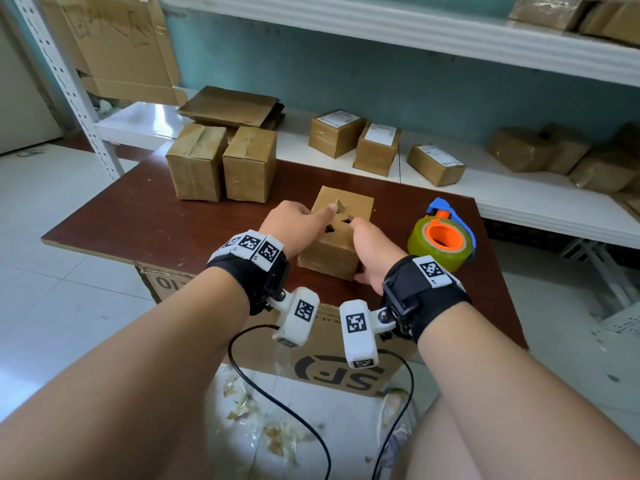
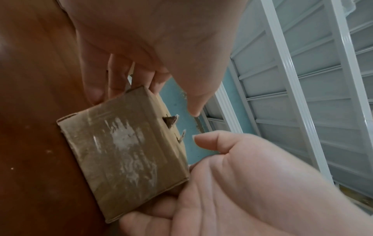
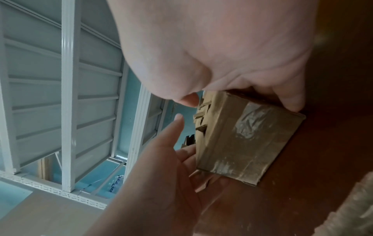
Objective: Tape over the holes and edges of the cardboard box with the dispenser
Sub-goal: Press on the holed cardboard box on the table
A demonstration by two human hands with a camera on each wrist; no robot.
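A small cardboard box (image 1: 341,211) with torn holes in its top stands mid-table between my hands. My left hand (image 1: 311,216) lies against its left side with straight fingers (image 2: 121,79). Its thumb (image 2: 193,103) hovers just above the holed top, and the index finger (image 3: 177,121) is stretched out clear of the box (image 3: 242,143). My right hand (image 1: 363,251) grips the right side of the box (image 2: 121,151): thumb (image 3: 187,99) at the top edge, fingers (image 3: 290,102) curled round the side. The tape dispenser (image 1: 443,237), blue and orange with a roll of tape, lies on the table just right of my right hand.
Two taller taped boxes (image 1: 197,161) (image 1: 249,164) stand at the back left of the brown table (image 1: 138,216). Labelled parcels (image 1: 336,133) sit on the white shelf behind. A large printed carton (image 1: 332,355) and a black cable (image 1: 277,403) lie below the table's near edge.
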